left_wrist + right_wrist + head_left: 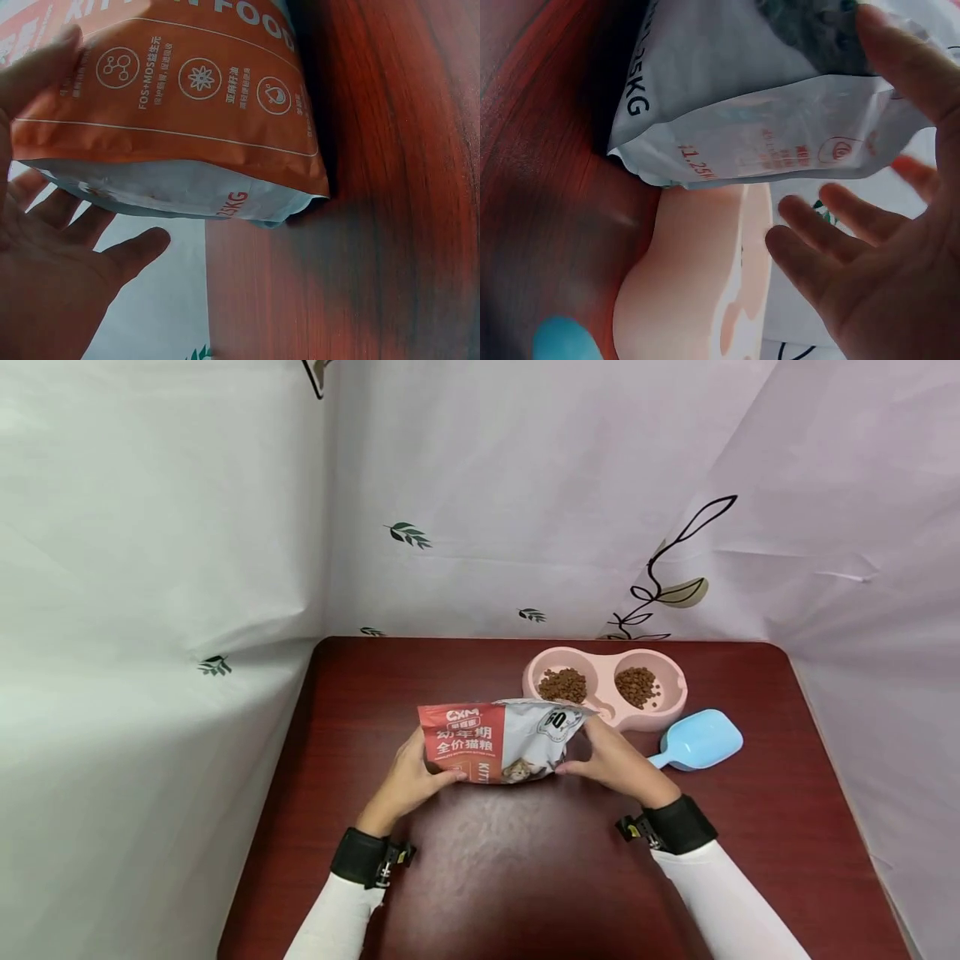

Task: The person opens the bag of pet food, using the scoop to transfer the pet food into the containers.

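Observation:
A red-and-white bag of kitten food stands on the table between both hands. My left hand holds its left side, thumb on the red front; in the left wrist view the bag's orange-red panel shows, and the outermost finger stands apart from it. At the other side my right hand holds the bag, thumb on the front. In the right wrist view the bag shows its white side, with several fingers of the right hand spread apart beneath its edge. Parts of the fingers behind the bag are hidden.
Behind the bag to the right sits a pink double bowl with brown kibble in both hollows. A light-blue scoop lies beside it, near the right forearm. Patterned white sheeting hangs around the dark red table.

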The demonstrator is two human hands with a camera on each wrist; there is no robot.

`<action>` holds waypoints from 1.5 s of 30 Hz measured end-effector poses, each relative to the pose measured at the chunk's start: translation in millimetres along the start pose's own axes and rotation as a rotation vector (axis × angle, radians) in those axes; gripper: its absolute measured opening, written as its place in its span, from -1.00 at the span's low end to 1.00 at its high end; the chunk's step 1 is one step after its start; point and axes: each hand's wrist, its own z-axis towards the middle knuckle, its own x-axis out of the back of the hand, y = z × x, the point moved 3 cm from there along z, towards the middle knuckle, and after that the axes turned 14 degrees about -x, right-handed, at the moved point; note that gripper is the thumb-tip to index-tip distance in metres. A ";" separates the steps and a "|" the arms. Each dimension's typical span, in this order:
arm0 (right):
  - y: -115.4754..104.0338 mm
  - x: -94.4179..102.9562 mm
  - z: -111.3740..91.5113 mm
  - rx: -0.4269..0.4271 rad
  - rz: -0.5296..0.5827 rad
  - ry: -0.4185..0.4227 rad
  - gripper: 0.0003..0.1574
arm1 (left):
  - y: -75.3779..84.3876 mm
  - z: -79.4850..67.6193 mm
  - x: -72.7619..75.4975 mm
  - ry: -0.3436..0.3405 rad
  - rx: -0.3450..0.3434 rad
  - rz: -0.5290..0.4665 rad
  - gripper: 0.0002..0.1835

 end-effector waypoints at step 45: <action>-52.8 -31.6 103.3 0.145 0.066 -0.130 -0.03 | -22.5 -17.4 42.5 0.275 0.067 0.174 -0.31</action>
